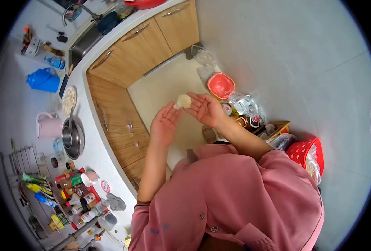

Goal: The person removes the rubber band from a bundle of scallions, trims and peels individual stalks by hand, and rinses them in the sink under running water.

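Dough piece (pixel 184 101) touching open left hand (pixel 165 122), right hand (pixel 206 109).

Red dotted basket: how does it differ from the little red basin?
The basket has light dots on its side; the basin looks plain. The basket holds a clear plastic bag; the basin's bare inside shows. Both are reddish and near the grey wall.
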`<state>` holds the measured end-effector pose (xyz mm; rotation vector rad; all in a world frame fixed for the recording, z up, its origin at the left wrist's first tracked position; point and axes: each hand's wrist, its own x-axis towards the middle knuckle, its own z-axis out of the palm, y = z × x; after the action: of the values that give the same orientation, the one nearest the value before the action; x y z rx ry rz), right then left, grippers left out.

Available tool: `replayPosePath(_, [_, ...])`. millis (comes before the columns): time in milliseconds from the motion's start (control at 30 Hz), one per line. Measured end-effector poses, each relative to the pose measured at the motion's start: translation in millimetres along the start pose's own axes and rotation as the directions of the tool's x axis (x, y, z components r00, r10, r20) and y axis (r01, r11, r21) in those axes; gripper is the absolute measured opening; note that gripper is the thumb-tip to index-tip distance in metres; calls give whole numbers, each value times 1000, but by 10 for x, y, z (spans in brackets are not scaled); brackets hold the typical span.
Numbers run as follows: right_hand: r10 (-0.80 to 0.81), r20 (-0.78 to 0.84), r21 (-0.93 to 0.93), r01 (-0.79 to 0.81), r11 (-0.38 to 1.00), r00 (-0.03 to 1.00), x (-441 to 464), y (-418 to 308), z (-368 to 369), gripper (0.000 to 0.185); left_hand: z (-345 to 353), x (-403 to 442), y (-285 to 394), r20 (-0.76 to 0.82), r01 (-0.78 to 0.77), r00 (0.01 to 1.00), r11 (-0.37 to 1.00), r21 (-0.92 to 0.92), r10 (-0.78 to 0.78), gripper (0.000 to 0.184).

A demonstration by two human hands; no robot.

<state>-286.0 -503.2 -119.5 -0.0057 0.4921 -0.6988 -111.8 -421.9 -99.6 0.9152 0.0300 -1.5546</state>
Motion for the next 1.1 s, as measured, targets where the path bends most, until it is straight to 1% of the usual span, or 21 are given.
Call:
replayPosePath(100, [-35, -47, 28, 37, 999, 998, 76, -265, -256, 43, 114, 346, -156, 64, 52, 997, 998, 21, -53, 42])
replayPosePath(200, [-56, -16, -14, 55, 998, 998, 180, -599, -247, 43, 288, 598, -211, 97, 18, 995, 999, 29, -21, 41])
replayPosePath(300, [-59, -8, -66, 58, 996, 998, 295, -769, -83, 44, 523, 698, -83, 55, 45, 998, 999, -1, -44, 41])
replayPosePath(333, [-69, -14, -86, 67, 994, 998, 356, -810, -13, 44, 519, 756, -56, 65, 36, 997, 999, -37, -34, 42])
replayPosePath(433, [-22, 73, -128, 31, 991, 997, 586, -820, 140, 44, 578, 780, 150, -3, -21, 1000, 999, -31, 21, 42])
replayPosePath(533, [53, 82, -106, -45, 993, 995, 929, -763, 390, 42, 500, 840, 420, -27, -92, 995, 995, -42, 91, 43])
replayPosePath(667, [132, 118, -117, -118, 986, 984, 1587, -634, 672, 39, 280, 1036, 891, -36, -229, 973, 971, -63, 227, 42])
replayPosePath(700, [139, 119, -166, -118, 979, 983, 1777, -579, 753, 37, 212, 1115, 1045, -48, -255, 966, 966, -48, 253, 41])
replayPosePath(733, [140, 124, -232, -108, 967, 982, 2166, -522, 940, 35, 123, 1354, 1363, -47, -287, 958, 957, -44, 284, 40])
replayPosePath(800, [134, 139, -332, -82, 940, 981, 2547, -472, 1193, 30, 74, 1591, 1740, -13, -356, 934, 933, 54, 357, 36])
replayPosePath(900, [114, 128, -408, -53, 912, 985, 3118, -459, 1682, 27, 54, 1972, 2432, 19, -433, 899, 882, 185, 437, 30])
replayPosePath(933, [121, 119, -398, -65, 915, 985, 3307, -478, 1836, 26, 76, 2088, 2647, 22, -452, 888, 864, 222, 459, 27])
replayPosePath(1033, [116, 146, -415, -46, 909, 983, 3779, -509, 2339, 26, 261, 2292, 3309, 29, -445, 871, 763, 469, 490, 25])
replayPosePath(1100, [106, 136, -380, -47, 924, 985, 4064, -507, 2556, 27, 341, 2462, 3644, 21, -417, 872, 720, 555, 489, 25])
